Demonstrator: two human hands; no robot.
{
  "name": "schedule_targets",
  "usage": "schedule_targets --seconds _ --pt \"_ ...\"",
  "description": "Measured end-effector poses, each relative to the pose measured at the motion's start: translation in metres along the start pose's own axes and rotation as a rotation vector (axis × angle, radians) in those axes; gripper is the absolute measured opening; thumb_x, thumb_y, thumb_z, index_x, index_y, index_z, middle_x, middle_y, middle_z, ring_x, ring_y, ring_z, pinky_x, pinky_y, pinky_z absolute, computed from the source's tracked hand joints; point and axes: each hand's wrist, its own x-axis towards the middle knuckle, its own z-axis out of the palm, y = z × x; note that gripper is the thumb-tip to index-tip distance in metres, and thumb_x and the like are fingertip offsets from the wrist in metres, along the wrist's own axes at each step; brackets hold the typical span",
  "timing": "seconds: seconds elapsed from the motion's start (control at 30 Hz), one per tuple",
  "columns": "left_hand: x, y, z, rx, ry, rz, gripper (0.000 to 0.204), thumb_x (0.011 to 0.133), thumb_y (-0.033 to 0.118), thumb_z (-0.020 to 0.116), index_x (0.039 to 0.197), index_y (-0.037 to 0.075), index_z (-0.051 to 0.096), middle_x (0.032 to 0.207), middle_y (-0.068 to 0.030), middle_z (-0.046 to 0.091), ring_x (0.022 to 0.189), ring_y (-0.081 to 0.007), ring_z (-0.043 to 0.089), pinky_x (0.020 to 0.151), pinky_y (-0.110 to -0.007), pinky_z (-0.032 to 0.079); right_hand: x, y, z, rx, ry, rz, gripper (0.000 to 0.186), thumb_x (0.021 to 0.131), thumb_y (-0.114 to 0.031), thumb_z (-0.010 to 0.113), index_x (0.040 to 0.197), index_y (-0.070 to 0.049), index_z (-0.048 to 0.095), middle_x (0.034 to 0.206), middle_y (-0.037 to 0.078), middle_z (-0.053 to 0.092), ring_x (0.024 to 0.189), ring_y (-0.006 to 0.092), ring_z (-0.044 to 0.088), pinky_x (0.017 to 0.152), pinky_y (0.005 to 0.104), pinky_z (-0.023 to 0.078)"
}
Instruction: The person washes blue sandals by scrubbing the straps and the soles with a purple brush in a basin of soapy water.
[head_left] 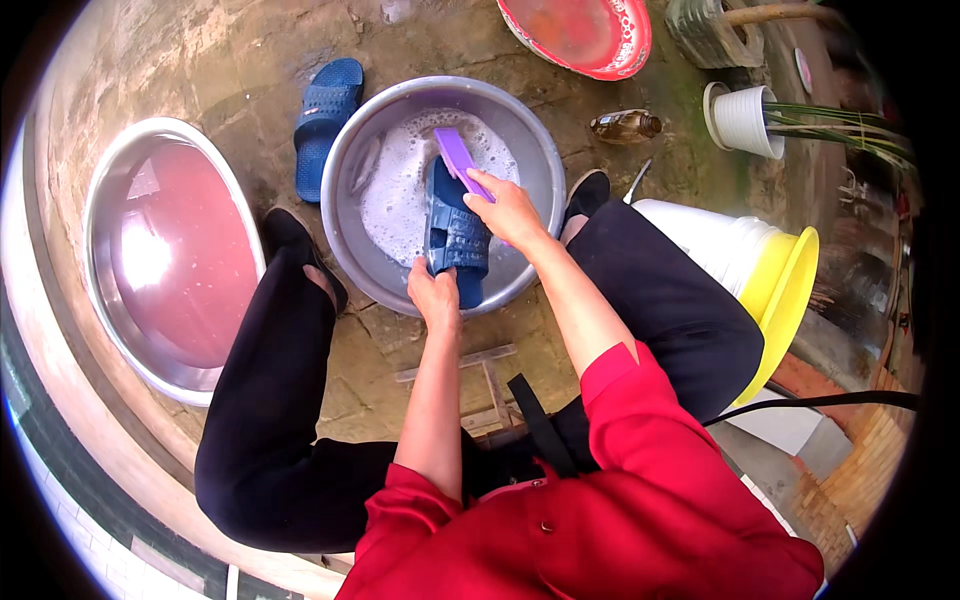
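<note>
A grey metal basin [346, 243] of foamy water stands between my feet. Over it, my left hand [434, 292] grips the near part of a blue slipper [459, 256], which is held lengthwise with its toe away from me. My right hand [502, 212] is closed around a purple brush [455, 150], whose head rests on or just over the slipper's far part. A second blue slipper [316, 165] lies on the wet ground left of the basin, with its strap up.
A metal basin [170, 270] of pinkish water sits left; a red patterned basin [625, 45] at the top. A brown bottle [625, 126] lies right, near a white pot [742, 130] with leaves and white and yellow buckets [780, 310]. My dark-shoed feet flank the grey basin.
</note>
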Motion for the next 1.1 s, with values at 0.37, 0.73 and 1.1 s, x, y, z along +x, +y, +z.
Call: schedule_targets --seconds 0.37,0.73,1.1 --pt "-0.044 0.032 -0.042 0.545 0.142 0.417 0.023 0.076 0.006 0.057 0.098 0.003 0.056 0.092 -0.0179 0.059 0.09 -0.0403 0.057 0.076 -0.051 0.046 -0.057 0.046 0.012 0.182 0.0 0.215 0.049 0.088 -0.031 0.059 0.133 -0.012 0.057 0.119 0.021 0.064 0.112 0.0361 0.06 0.095 0.0426 0.046" --pt "-0.053 0.007 -0.037 0.678 0.12 0.597 0.042 0.072 0.006 0.065 0.113 0.005 0.06 0.099 -0.0141 0.062 0.098 -0.0338 0.055 0.084 -0.044 0.045 -0.18 -0.053 -0.029 -0.176 -0.186 0.083 0.047 0.091 -0.026 0.054 0.137 -0.018 0.051 0.099 0.024 0.067 0.097 0.0416 0.064 0.086 0.052 0.048" --pt "-0.046 -0.005 -0.033 0.626 0.142 0.623 0.046 0.069 0.001 0.063 0.115 0.0 0.058 0.101 -0.0158 0.061 0.099 -0.0358 0.053 0.086 -0.046 0.044 -0.154 -0.053 -0.033 -0.229 -0.233 0.015 0.045 0.091 -0.025 0.052 0.136 -0.018 0.053 0.1 0.022 0.068 0.097 0.0405 0.064 0.086 0.0517 0.048"
